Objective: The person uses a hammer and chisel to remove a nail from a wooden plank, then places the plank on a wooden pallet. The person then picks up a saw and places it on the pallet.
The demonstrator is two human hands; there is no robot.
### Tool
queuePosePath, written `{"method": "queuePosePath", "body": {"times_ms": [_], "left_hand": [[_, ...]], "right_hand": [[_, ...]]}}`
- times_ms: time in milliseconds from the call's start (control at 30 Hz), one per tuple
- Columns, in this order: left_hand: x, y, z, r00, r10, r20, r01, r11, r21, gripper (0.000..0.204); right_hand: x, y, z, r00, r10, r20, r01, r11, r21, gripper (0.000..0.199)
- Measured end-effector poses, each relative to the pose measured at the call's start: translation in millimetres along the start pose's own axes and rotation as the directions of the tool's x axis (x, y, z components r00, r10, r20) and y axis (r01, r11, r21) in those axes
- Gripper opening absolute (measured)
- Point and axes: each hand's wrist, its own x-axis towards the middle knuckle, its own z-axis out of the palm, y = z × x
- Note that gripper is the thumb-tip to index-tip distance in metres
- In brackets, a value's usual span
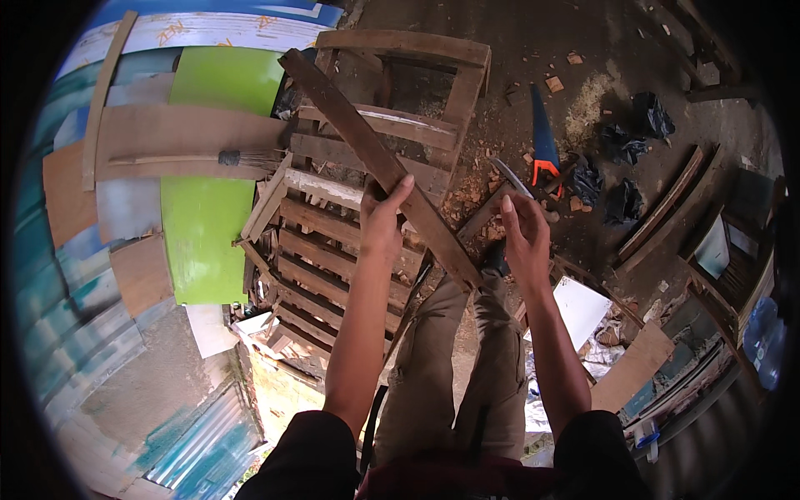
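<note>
A long dark-brown wooden plank (354,129) slants in front of me, its far end up to the left and its near end by my knees. My left hand (383,221) grips it near the middle, thumb lying along its top face. To the right of the plank, my right hand (527,242) is closed on a knife with a curved, pale blade (510,175) that points up and left. Most of its handle is hidden by my fingers. Blade and plank are apart.
Slatted wooden frames (325,242) stand on the left and ahead. A blue handsaw (544,125) with an orange handle lies on the chip-strewn floor, near black plastic bags (625,200). Loose wood strips (667,208) lie at right; a green panel (204,242) leans on the left wall.
</note>
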Motion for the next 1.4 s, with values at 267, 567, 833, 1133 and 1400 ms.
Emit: {"method": "queuePosePath", "body": {"times_ms": [267,567,833,1133,1400], "left_hand": [[-73,-78,-24,0.905,0.299,0.303,-0.425,0.668,0.610,0.073],[-77,-111,-47,0.859,0.306,0.411,-0.512,0.549,0.661,0.074],[-77,-101,-55,0.895,0.235,0.378,-0.439,0.611,0.659,0.078],[-60,-75,-52,0.856,-0.064,0.513,-0.277,0.781,0.560,0.078],[-66,-61,-52,0.771,-0.365,0.521,-0.059,0.774,0.630,0.086]], "right_hand": [[14,-17,-8,0.915,-0.257,0.310,0.164,0.941,0.296,0.091],[-24,-36,-10,0.982,-0.116,0.149,0.071,0.958,0.277,0.045],[-25,-35,1,0.965,-0.174,0.195,0.130,0.967,0.218,0.052],[-10,-50,-11,0.973,-0.222,0.059,0.222,0.975,-0.008,0.077],[0,-29,-24,0.996,-0.042,-0.082,0.051,0.992,0.113,0.068]]}}
